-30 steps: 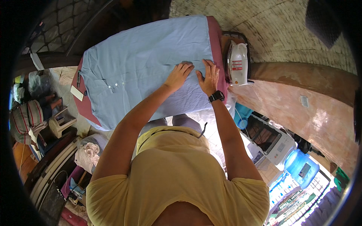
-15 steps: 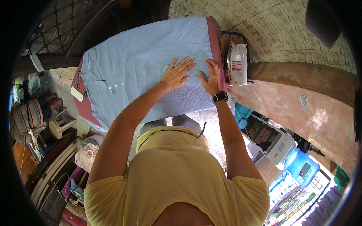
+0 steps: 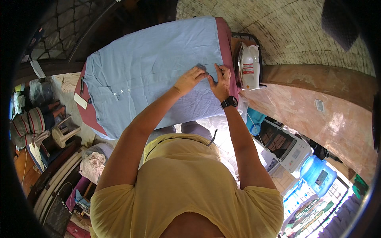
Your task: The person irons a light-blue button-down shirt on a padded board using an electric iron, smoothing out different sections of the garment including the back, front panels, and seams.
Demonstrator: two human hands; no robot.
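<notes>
A light blue button-up garment (image 3: 158,51) lies spread over a padded board with a maroon cover (image 3: 225,43). Small white buttons run across its left part. My left hand (image 3: 190,81) rests on the cloth near the right end, its fingers drawn together in a pinch at the fabric. Close beside it, my right hand (image 3: 220,84) has its thumb and forefinger apart, the thumb almost meeting the left fingertips; the palm side is hidden. A black watch (image 3: 229,102) is on my right wrist. Just right of the board a white iron (image 3: 250,67) stands on its rest.
A pale tag (image 3: 80,100) and a dark pen-like item (image 3: 82,85) lie at the board's left end. A stone-faced ledge (image 3: 301,99) runs along the right. Lower right are a white appliance (image 3: 291,152) and a blue water jug (image 3: 318,174). A person in striped cloth (image 3: 29,125) is at left.
My left hand has slid right toward the right hand, and its spread fingers have drawn into a pinch. The right hand has shifted slightly left.
</notes>
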